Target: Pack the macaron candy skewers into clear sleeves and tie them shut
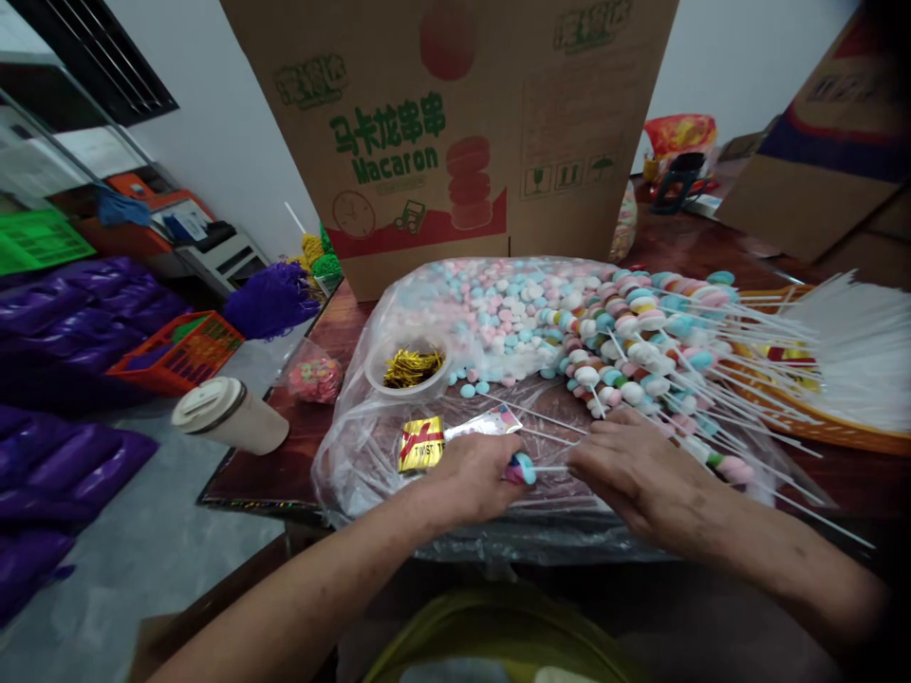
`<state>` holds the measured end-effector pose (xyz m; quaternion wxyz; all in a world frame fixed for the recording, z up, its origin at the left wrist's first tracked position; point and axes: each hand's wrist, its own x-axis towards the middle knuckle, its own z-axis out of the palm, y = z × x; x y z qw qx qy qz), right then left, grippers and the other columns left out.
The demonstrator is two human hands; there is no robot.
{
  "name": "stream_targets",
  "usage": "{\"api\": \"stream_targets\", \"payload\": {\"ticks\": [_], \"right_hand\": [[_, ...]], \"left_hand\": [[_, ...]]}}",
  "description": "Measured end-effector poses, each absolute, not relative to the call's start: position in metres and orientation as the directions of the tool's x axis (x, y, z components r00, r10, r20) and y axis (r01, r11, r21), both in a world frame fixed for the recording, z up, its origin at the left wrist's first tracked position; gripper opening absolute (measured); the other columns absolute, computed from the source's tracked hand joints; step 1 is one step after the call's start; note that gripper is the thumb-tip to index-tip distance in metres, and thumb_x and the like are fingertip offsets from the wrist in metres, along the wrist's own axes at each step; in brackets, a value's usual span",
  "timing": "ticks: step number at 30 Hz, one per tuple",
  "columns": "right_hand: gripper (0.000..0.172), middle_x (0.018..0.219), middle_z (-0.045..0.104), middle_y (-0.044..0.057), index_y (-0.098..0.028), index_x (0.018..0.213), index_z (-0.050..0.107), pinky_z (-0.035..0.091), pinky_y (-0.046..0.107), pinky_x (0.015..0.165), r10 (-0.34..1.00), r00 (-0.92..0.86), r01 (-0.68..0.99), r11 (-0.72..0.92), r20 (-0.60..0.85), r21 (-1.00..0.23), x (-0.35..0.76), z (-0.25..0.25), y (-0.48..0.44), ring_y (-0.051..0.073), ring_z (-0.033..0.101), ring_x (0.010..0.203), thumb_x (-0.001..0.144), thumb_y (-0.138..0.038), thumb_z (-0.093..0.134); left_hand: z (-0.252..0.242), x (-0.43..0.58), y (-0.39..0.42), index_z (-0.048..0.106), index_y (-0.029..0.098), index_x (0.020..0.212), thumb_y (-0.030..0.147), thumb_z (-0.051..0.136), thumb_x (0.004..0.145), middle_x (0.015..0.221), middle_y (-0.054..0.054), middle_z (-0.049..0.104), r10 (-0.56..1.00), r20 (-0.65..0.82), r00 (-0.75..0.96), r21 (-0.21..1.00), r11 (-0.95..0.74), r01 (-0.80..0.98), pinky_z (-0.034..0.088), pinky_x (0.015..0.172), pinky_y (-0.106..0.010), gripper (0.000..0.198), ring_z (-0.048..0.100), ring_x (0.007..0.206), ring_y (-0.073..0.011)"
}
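My left hand (466, 474) is closed around a short stack of blue, pink and purplish candies (526, 469) on a white stick (549, 469). The fingers of my right hand (626, 465) pinch that stick a little to the right; part of it is hidden by them. Right behind my left hand lie a shiny printed wrapper (491, 423) and a gold packet (421, 444) marked "TWIST". Two loose white sticks (545, 417) lie between my hands on the clear plastic. A pile of finished-looking candy skewers (641, 327) rises just beyond my right hand.
Loose pastel candies (505, 304) fill a clear plastic bag behind a bowl of gold twist ties (414, 367). An orange basket (854, 432) holds many white sticks. A large cardboard box (455, 142) stands at the back, and a lidded cup (234, 415) at the left edge.
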<state>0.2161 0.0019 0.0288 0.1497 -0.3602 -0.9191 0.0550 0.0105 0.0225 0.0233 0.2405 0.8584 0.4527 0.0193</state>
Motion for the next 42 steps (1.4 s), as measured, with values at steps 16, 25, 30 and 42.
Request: {"api": "stream_targets", "payload": {"ticks": [16, 25, 30, 42], "right_hand": [[0.019, 0.059, 0.05, -0.001, -0.019, 0.065, 0.046, 0.026, 0.03, 0.063, 0.636, -0.722, 0.602, 0.772, 0.273, -0.206, 0.24, 0.032, -0.003, 0.014, 0.042, 0.057, 0.08, -0.009, 0.04], [0.018, 0.062, 0.052, 0.0, -0.02, 0.066, 0.047, 0.027, 0.032, 0.068, 0.598, -0.747, 0.57, 0.801, 0.291, -0.181, 0.228, 0.036, -0.002, 0.015, 0.041, 0.06, 0.08, -0.01, 0.04], [0.022, 0.057, 0.049, 0.0, -0.02, 0.064, 0.045, 0.024, 0.033, 0.065, 0.587, -0.749, 0.576, 0.806, 0.308, -0.135, 0.225, 0.046, 0.001, 0.015, 0.037, 0.056, 0.08, -0.009, 0.036], [0.018, 0.07, 0.056, 0.001, -0.018, 0.07, 0.051, 0.026, 0.03, 0.066, 0.566, -0.815, 0.512, 0.805, 0.129, -0.299, 0.198, 0.045, 0.009, 0.013, 0.044, 0.063, 0.084, -0.014, 0.04]], "left_hand": [[0.022, -0.03, 0.027, 0.061, 0.017, 0.072, 0.061, 0.056, 0.068, 0.067, -0.004, 0.063, 0.855, -0.138, 0.5, 0.17, -0.477, 0.862, 0.033, 0.056, -0.024, 0.044, 0.056, 0.063, -0.0173], [0.028, -0.019, 0.024, 0.058, 0.017, 0.067, 0.057, 0.065, 0.06, 0.055, 0.005, 0.047, 0.789, -0.258, 0.557, 0.501, -0.384, 0.776, 0.027, 0.049, -0.019, 0.041, 0.043, 0.054, -0.0098], [0.028, -0.02, 0.023, 0.057, 0.016, 0.07, 0.058, 0.068, 0.056, 0.056, 0.006, 0.042, 0.743, -0.292, 0.602, 0.657, -0.302, 0.691, 0.026, 0.047, -0.018, 0.046, 0.038, 0.054, -0.0086], [0.024, -0.002, 0.025, 0.056, 0.017, 0.093, 0.056, 0.07, 0.053, 0.077, 0.0, 0.058, 0.572, -0.357, 0.738, 0.75, -0.295, 0.592, 0.041, 0.057, -0.022, 0.057, 0.053, 0.068, -0.0157]]}}
